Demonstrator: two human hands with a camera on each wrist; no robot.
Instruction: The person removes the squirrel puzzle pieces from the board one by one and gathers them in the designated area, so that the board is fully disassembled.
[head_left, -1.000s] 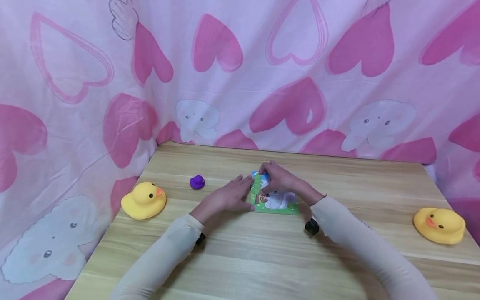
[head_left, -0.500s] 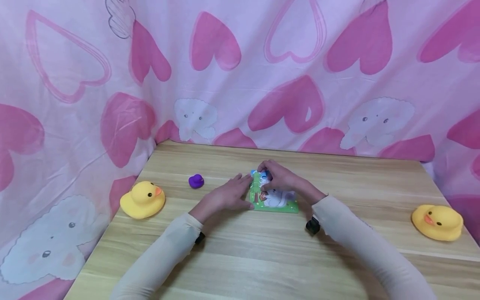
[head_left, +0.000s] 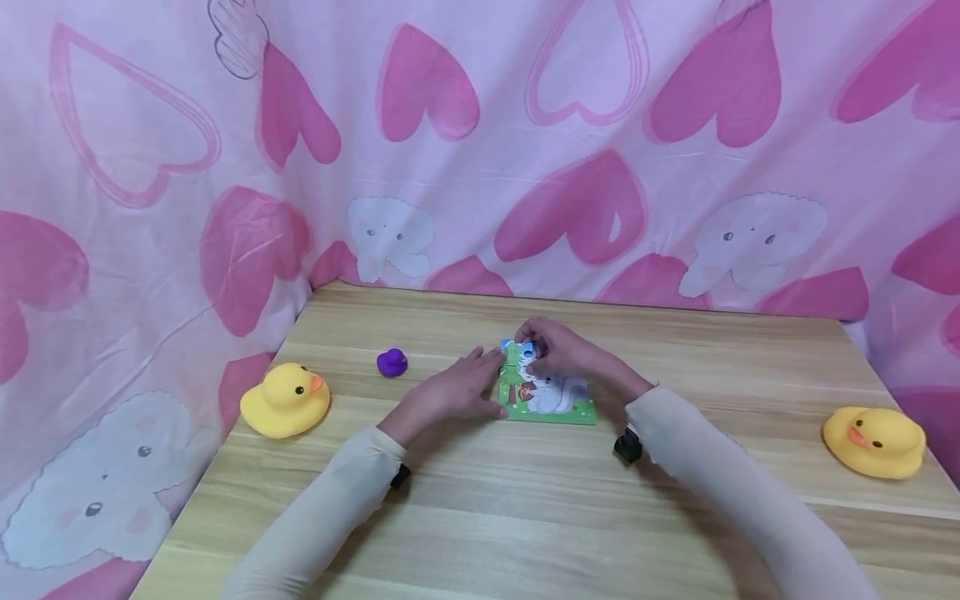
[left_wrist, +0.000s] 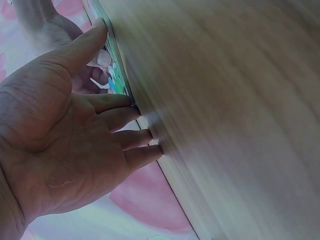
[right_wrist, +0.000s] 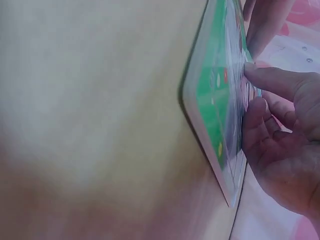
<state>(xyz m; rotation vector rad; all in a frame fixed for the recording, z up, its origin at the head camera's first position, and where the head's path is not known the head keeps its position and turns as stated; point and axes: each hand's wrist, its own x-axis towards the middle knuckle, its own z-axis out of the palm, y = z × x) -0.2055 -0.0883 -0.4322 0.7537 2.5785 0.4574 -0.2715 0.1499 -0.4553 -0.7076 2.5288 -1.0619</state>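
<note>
A small picture puzzle [head_left: 555,404] with a green border, a tree and a white animal lies flat on the wooden table. Along its left edge rests my left hand [head_left: 465,389], fingers straight, thumb by the lower left corner. In the left wrist view the fingertips of that left hand [left_wrist: 75,125] meet the tabletop. My right hand [head_left: 566,348] is over the puzzle's upper right part, thumb and fingers curled about a puzzle piece mostly hidden by them. The right wrist view has the right hand [right_wrist: 285,130] close against the puzzle's face [right_wrist: 210,95].
A purple toy duck [head_left: 392,362] sits left of my left hand. One yellow duck [head_left: 286,400] stands at the table's left edge, another yellow duck [head_left: 874,442] at the right. A pink heart-patterned curtain [head_left: 450,167] hangs behind the table [head_left: 480,517].
My right hand has shifted slightly right over the puzzle, and more of its upper left part shows. The left hand stays at the left edge. The head view has moved a little.
</note>
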